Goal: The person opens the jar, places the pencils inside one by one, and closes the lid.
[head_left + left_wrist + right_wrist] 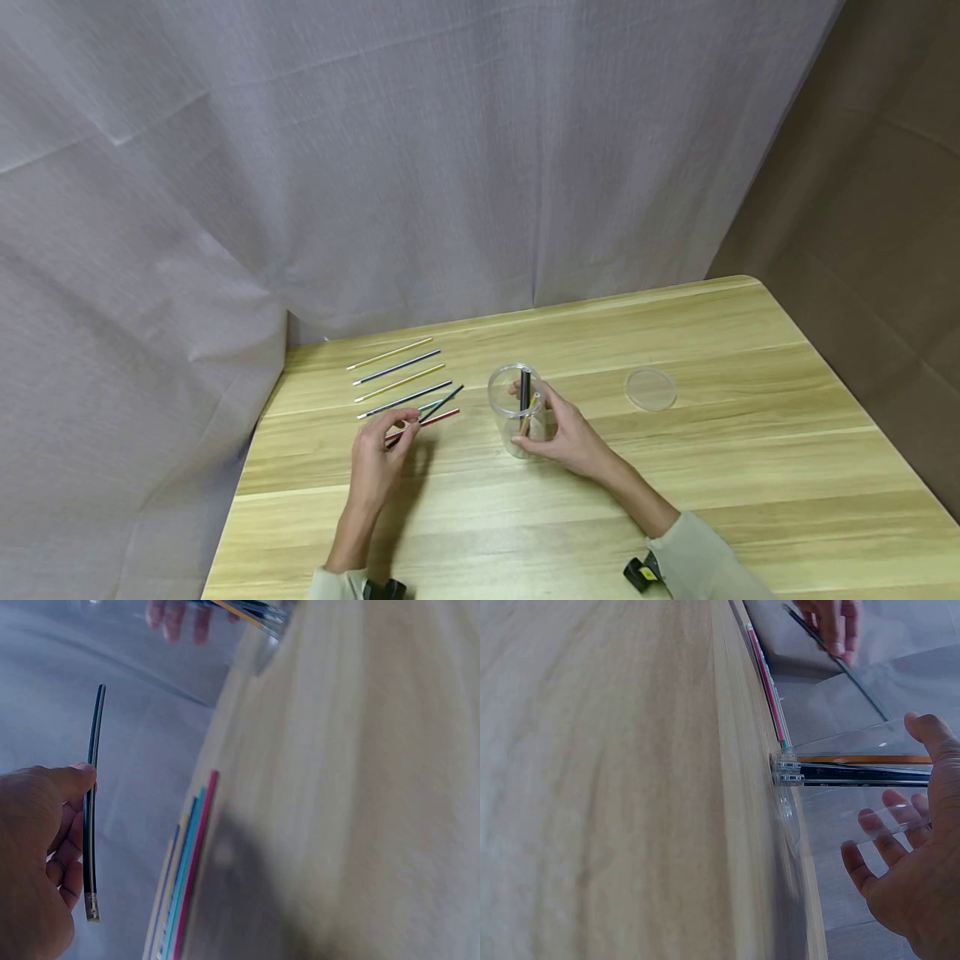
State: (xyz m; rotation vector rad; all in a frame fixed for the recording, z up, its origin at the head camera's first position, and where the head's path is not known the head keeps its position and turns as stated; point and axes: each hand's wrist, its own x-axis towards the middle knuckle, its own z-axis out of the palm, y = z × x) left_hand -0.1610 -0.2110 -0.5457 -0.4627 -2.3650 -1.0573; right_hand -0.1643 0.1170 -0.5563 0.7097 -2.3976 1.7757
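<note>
My left hand [377, 457] pinches a dark pencil [95, 735] between thumb and fingers, above the near end of a row of pencils. In the left wrist view its eraser end points down toward the bottom of the picture. My right hand [573, 437] holds a clear plastic jar [508, 427] from its right side, thumb on the near side and fingers round the far side. The jar is upright with its mouth uncovered. Inside it stand several dark pencils [862, 774] and an orange-yellow pencil [866, 759], eraser ends at the bottom.
Left of the jar, pencils lie side by side on the wooden table [600, 533], among them a yellow pencil [397, 353], a blue pencil [401, 367] and a red pencil [442, 417]. A clear round lid [651, 389] lies to the right. Behind the table hangs a grey curtain [450, 167].
</note>
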